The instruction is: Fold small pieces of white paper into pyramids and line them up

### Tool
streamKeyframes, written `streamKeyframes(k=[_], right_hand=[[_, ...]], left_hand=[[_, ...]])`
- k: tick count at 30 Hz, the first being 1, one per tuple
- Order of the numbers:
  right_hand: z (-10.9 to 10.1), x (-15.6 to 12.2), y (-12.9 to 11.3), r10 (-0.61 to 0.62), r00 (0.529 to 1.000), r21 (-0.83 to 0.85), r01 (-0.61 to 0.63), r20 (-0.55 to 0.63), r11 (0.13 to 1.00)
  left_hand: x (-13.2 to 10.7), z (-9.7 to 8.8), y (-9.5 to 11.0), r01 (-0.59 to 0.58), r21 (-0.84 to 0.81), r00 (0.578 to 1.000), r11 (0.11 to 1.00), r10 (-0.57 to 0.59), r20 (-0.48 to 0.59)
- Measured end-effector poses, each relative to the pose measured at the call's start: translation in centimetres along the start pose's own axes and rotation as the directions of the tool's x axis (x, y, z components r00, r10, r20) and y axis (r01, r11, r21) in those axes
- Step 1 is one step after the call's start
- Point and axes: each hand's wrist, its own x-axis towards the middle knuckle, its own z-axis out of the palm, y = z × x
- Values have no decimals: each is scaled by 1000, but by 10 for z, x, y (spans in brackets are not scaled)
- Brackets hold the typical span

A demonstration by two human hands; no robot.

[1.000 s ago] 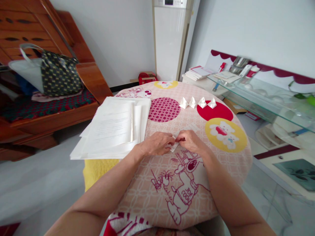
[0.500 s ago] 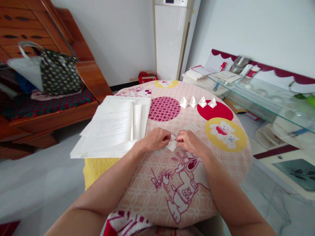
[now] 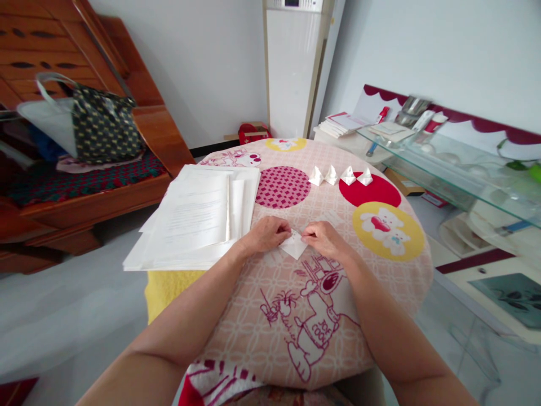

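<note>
A small folded white paper (image 3: 295,246) lies low over the patterned tablecloth, one corner pointing toward me. My left hand (image 3: 267,233) pinches its left side, fingers closed. On the opposite side my right hand (image 3: 322,237) grips the paper between thumb and fingers. Some faint print shows near its top edge. Beyond my hands, several folded white paper pieces (image 3: 349,176) stand in a row, partly on a red circle of the cloth. A stack of white paper sheets (image 3: 190,214), some printed, lies left of my left hand.
The round table (image 3: 253,316) wears a pink cloth with cartoon figures. At right stands a glass shelf (image 3: 465,169) with cups and papers. A wooden bench (image 3: 164,132) at left bears a dark patterned bag (image 3: 103,127). A white upright cabinet-like unit (image 3: 293,67) stands behind.
My hands have drawn slightly apart, the left one shifting a little left and away from me. More of the folded paper shows between them, and it looks wider.
</note>
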Motion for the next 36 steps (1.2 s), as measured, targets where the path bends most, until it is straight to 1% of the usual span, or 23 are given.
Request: streamKeyframes(k=[2,5,9,12,16,24,28,32,36], right_hand=[[2,2,1,16,1000,-9,-16,-4,1000],[4,3,3,43,999,-18,-43,-12,999],[6,4,2,62,998,-17,-63,-26,998],[5,4,0,73,996,-12,-73,-45,997],[4,3,-1,55,994,-15,-56,-92,998],[5,3,0,55,994,-15,-56,-92,998],[2,2,1,62,996,-4,-62,-63,998],[-1,-1,5,91,995,-3,-91,-29,996],[-2,-1,9,141,990,-8,-141,-7,990]], left_hand=[[0,2,0,-14,-13,1000,1000,14,2],[0,7,0,-34,69,999,997,33,15],[2,14,4,-2,192,1000,981,8,-30],[2,17,9,15,245,999,969,-4,-46],[2,19,11,57,295,997,954,-38,-69],[1,22,17,105,413,994,905,-108,-17],[2,22,21,122,427,991,896,-135,0],[3,20,23,128,431,989,893,-149,16],[2,17,21,103,465,987,880,-147,59]])
